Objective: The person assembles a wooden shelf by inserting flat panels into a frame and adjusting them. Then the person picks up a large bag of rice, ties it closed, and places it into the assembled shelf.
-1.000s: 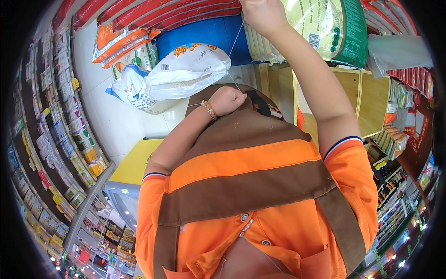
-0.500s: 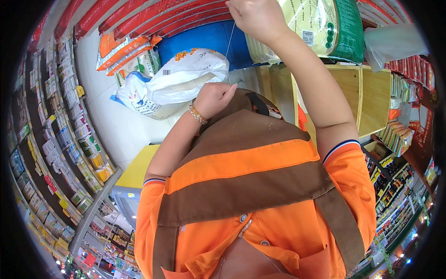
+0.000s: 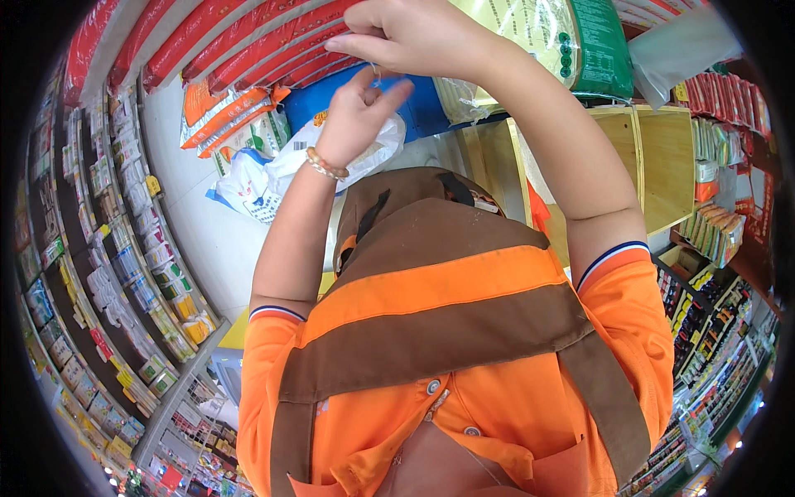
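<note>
My left hand (image 3: 354, 124), with a beaded bracelet on its wrist, is raised over a white sack (image 3: 383, 147) with blue print. Its fingers are curled and its thumb points up toward my right hand (image 3: 414, 40), which is bent just above with thumb and fingers closed. A short bit of thin white thread (image 3: 377, 73) shows between the two hands; the rest of it is hidden. My left hand and forearm cover much of the sack, including its middle. The sack stands on the floor in front of my brown apron (image 3: 447, 323).
Orange-and-white bags (image 3: 228, 120) lie left of the sack, before a blue bin (image 3: 426, 103). Red packs (image 3: 273, 50) are stacked behind. A green-and-yellow bag (image 3: 600, 50) rests above wooden compartments (image 3: 667, 170) at right. Stocked shelves (image 3: 108, 240) line the left.
My right hand has come down and left, and my left hand has risen off the sack toward it. The long taut thread between them now shows only as a short bit.
</note>
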Demonstrator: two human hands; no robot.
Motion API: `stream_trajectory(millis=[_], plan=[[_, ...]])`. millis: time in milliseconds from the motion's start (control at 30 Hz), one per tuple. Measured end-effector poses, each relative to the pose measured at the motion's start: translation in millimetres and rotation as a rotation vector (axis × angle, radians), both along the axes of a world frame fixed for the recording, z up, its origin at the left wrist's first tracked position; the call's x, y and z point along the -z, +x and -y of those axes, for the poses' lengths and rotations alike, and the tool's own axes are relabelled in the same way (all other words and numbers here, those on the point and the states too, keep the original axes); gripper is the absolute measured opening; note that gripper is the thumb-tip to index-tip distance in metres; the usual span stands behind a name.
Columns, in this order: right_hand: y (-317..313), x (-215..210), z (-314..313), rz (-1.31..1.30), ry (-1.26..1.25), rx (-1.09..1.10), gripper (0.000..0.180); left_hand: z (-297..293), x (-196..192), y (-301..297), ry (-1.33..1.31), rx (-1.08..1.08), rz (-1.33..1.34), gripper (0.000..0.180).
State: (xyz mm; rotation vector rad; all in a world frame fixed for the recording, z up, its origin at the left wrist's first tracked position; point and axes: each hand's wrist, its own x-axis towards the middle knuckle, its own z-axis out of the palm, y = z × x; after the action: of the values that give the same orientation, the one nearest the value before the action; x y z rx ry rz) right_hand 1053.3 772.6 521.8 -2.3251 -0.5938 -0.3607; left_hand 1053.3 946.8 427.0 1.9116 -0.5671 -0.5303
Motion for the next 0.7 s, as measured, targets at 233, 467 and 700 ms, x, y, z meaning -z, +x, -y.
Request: stream_trajectory(millis=[233,467,700], plan=[[-19.7,-23.3,18.8,0.107,0.253,0.430,0.027,-32.4,-72.4,29.7,-0.700,-0.064,-0.812,0.039],[-39.1,32.1,-34.5,-0.457,0.569,0.025,0.022,-59.1,-116.6,28.7,-0.878,-0.031,-0.899,0.037],[-28.3,37.8,-69.8,-0.347,0.602,0.037,0.033,-77.8,-132.9,25.2,-1.002,0.038,-0.917,0.038]])
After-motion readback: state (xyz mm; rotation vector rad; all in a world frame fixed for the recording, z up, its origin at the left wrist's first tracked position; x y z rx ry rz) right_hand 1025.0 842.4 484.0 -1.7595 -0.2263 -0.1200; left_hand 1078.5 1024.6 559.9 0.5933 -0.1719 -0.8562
